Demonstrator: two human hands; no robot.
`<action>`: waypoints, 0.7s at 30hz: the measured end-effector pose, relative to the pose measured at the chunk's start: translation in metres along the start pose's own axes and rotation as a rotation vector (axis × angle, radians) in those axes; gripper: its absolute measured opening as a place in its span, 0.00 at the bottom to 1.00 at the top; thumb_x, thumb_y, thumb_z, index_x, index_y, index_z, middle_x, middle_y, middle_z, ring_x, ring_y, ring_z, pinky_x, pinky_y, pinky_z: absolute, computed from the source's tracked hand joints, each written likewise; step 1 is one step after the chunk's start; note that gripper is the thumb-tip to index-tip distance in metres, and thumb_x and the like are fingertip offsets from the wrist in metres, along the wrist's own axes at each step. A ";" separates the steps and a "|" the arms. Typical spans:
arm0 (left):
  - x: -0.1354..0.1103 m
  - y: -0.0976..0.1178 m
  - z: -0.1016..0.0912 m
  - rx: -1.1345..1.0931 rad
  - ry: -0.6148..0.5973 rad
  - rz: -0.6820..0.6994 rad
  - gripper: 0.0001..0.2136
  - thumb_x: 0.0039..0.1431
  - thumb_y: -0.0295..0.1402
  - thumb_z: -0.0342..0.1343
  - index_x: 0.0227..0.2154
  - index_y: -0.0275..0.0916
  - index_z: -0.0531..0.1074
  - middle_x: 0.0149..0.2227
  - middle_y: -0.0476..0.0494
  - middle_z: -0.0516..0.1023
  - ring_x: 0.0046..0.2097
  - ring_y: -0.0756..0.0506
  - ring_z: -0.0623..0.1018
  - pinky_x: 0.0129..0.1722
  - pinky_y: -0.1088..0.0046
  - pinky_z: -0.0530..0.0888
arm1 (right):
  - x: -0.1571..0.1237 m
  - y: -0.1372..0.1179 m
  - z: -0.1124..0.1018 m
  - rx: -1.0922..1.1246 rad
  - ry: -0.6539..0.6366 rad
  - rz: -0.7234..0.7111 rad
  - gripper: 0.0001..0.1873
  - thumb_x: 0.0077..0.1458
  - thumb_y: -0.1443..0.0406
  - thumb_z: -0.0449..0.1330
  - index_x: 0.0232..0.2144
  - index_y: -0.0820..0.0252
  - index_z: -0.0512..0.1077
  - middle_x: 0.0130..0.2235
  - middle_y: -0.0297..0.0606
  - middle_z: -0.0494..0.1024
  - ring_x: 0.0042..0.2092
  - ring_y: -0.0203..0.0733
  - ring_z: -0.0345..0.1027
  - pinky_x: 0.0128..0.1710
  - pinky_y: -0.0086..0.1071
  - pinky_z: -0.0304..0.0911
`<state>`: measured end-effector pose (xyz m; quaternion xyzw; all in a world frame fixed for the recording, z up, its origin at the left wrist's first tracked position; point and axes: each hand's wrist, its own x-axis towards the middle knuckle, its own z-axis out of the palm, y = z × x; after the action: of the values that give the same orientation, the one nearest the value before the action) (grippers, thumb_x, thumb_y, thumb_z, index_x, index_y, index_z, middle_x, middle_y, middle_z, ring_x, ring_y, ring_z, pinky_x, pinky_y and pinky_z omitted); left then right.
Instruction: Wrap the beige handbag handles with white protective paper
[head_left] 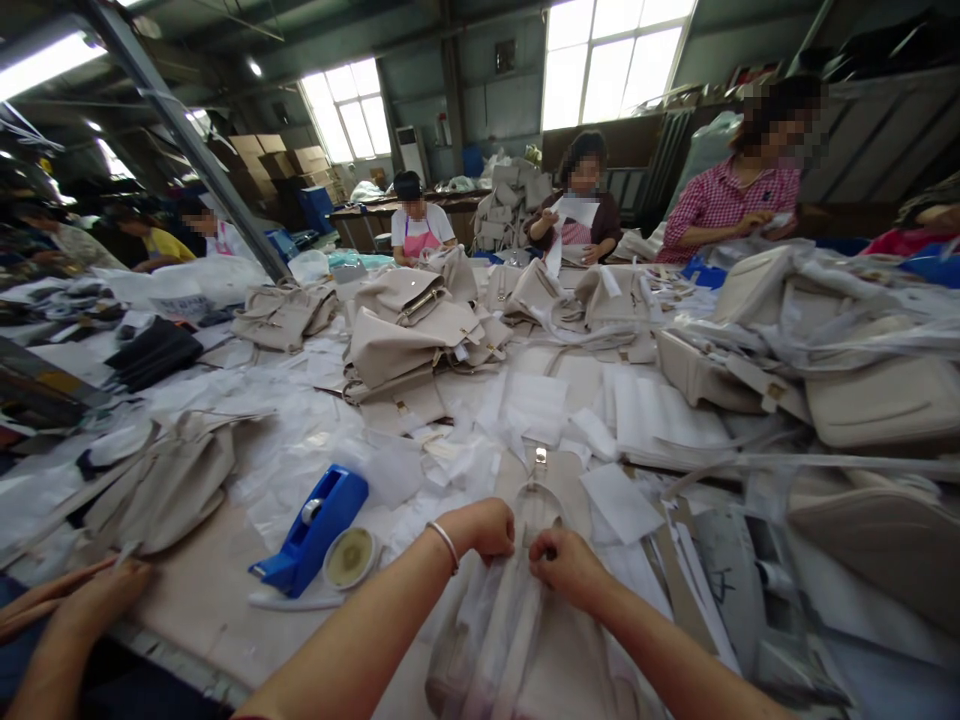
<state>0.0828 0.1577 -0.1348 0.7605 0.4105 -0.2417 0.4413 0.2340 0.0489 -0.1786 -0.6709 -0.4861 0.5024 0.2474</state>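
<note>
A beige handbag (551, 480) wrapped partly in clear plastic film (495, 630) lies right in front of me on the worktable (202, 620). My left hand (487, 528), with a thin bracelet on the wrist, is closed in a pinch on the plastic at the bag's left side. My right hand (566, 565) is closed the same way on the plastic a little to the right. The two hands are almost touching over the bag's handle.
A blue tape dispenser (311, 530) and a tape roll (349, 557) lie left of my hands. Another person's hand (94, 600) rests at the near left edge. Beige bags (409, 335) and white paper (660, 420) cover the table. Several people work at the far side.
</note>
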 end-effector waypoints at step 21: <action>0.003 -0.003 0.012 0.466 0.311 0.308 0.09 0.57 0.30 0.53 0.38 0.39 0.76 0.38 0.38 0.79 0.40 0.38 0.79 0.41 0.64 0.74 | -0.013 0.006 0.002 -0.043 0.041 -0.064 0.15 0.45 0.70 0.58 0.38 0.60 0.75 0.29 0.35 0.76 0.33 0.41 0.68 0.34 0.32 0.59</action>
<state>0.0818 0.1499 -0.1446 0.9222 0.2865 -0.1403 0.2186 0.2341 0.0340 -0.1787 -0.6703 -0.5129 0.4697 0.2588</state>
